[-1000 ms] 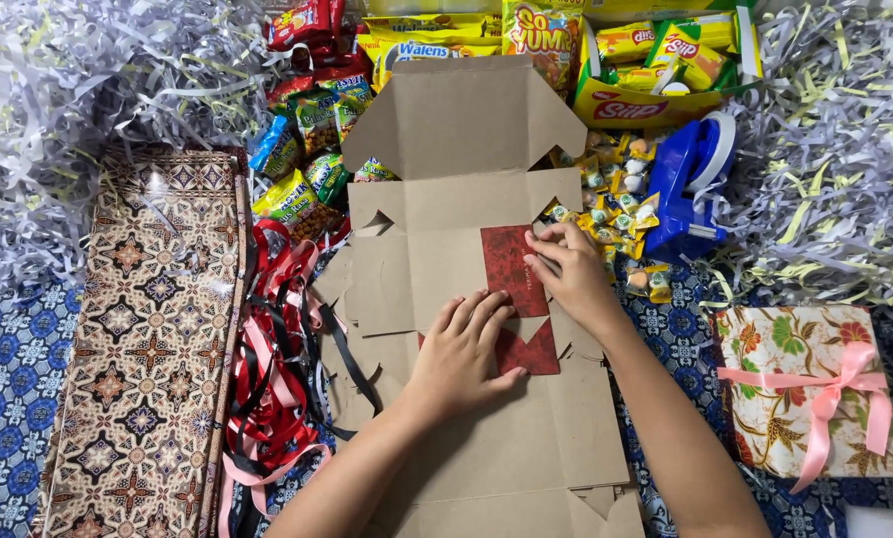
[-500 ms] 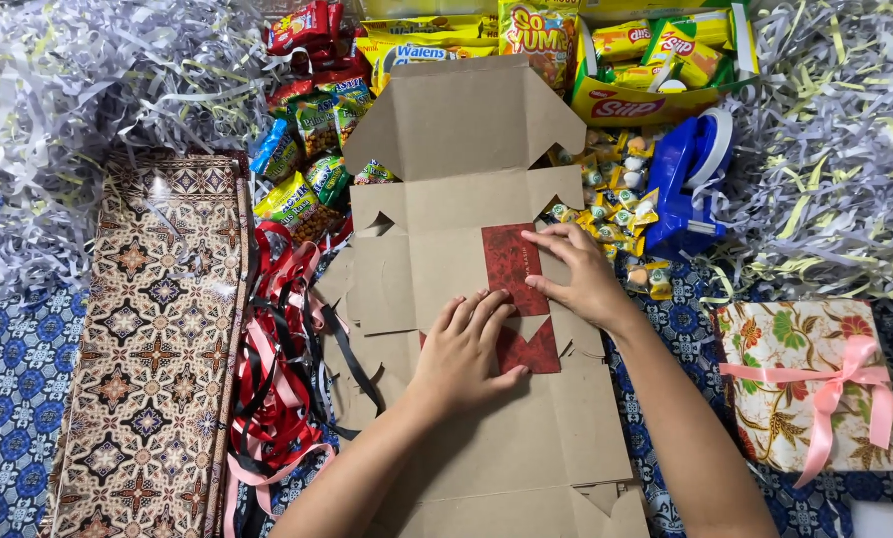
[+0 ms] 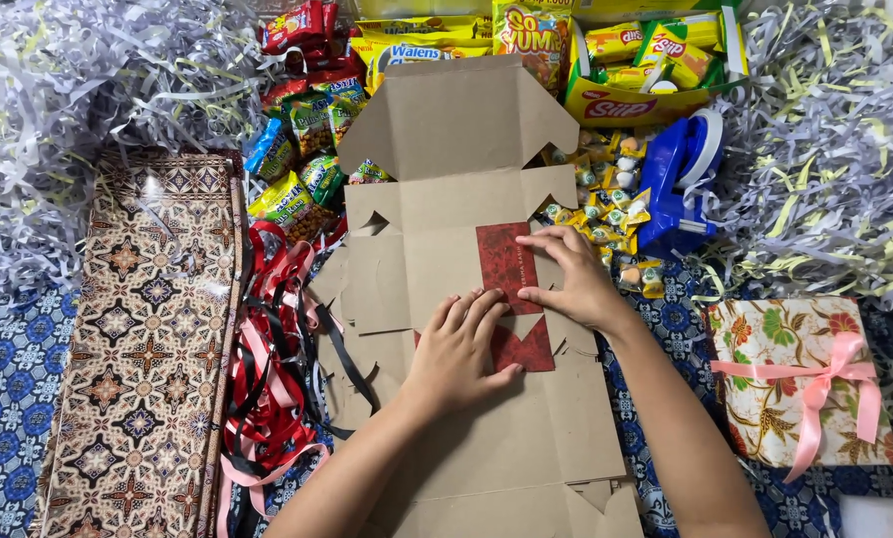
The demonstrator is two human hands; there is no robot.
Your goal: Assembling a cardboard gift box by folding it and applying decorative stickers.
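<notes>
Flattened brown cardboard box (image 3: 466, 399) lying unfolded under both hands, dark red patterned sticker (image 3: 507, 265) at its middle, left hand (image 3: 458, 351) pressing flat with fingers spread, right hand (image 3: 570, 279) fingertips pinning the sticker's edge

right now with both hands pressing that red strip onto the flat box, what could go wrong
The red strip crosses a fold line of the flat cardboard box, so it might wrinkle or lift there. The left hand and right hand press different ends; uneven pressure could skew it. Ribbons touching the box edge might snag.
</notes>
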